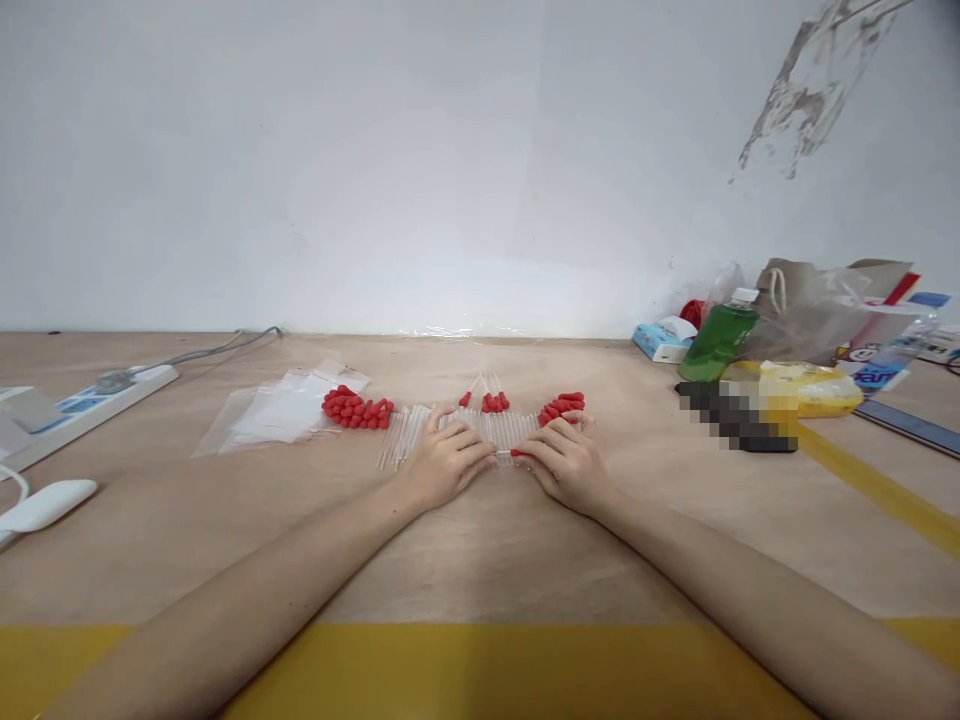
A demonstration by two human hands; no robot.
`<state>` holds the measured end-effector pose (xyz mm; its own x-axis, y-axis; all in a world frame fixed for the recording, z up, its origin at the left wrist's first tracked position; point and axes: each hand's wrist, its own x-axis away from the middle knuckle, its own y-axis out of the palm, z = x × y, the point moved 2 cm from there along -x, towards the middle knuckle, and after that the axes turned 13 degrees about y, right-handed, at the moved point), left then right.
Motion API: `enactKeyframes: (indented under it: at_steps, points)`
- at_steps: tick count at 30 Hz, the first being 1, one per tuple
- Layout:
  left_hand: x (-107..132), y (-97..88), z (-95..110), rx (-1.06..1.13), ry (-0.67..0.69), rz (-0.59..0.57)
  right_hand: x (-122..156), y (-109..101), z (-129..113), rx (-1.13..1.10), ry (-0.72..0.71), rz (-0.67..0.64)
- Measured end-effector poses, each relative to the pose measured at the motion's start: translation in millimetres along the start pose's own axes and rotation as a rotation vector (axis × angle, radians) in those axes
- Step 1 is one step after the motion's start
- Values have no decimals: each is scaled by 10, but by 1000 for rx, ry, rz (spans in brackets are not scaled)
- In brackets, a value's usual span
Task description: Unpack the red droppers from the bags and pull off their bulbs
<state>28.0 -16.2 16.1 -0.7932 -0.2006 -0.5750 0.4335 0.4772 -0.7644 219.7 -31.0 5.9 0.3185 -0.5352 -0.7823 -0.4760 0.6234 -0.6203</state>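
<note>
Over the middle of the table, my left hand (446,460) pinches a thin clear glass tube (503,454) between thumb and fingers. My right hand (566,460) closes on a small red rubber bulb (516,453) at the tube's right end; whether the tube sits inside it cannot be made out. Under and behind both hands lies a row of loose clear tubes (501,430). Piles of red bulbs sit on either side, a left pile (356,410) and a right pile (559,407). Several droppers with red bulbs (495,403) lie just behind the row.
Flat clear plastic bags (285,405) lie left of the bulbs. A power strip (90,405) with cables and a white plug-like device (49,505) are far left. At right stand a green bottle (720,340), a tissue pack (661,342), a yellow packet (825,390) and a phone (911,428).
</note>
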Motion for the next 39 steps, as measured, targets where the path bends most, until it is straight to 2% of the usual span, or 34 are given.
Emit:
enactKeyframes:
  at_steps: [5, 14, 17, 20, 22, 26, 29, 32, 35, 37, 39]
  points:
    - [27, -26, 7, -54, -1, 36, -5, -28, -10, 53, -21, 7]
    - [23, -37, 38, -40, -11, 30, 1, -45, -55, 116, -62, 27]
    - [93, -60, -46, -48, -41, 40, 30, -89, 50, 148, -34, 33]
    - [213, -95, -225, -94, -195, 132, 64, -150, 279, 164, 88, 83]
    - [256, -92, -309, -82, -274, 197, 64, -162, 402, 73, 158, 115]
    - [177, -1, -289, 26, -267, 194, -1, -85, 436, -213, 227, 106]
    - [84, 80, -249, 71, -265, 191, -80, -58, 457, -279, 342, 166]
    - [24, 160, -253, 122, -238, 181, -200, -89, 627, -296, 487, 186]
    - [-13, 222, -249, 127, -205, 139, -350, -127, 899, -300, 681, 151]
    - [-31, 239, -220, 126, -190, 92, -427, -120, 1065, -282, 821, 68]
    - [-43, 235, -173, 144, -180, 36, -463, -84, 1174, -276, 899, -39]
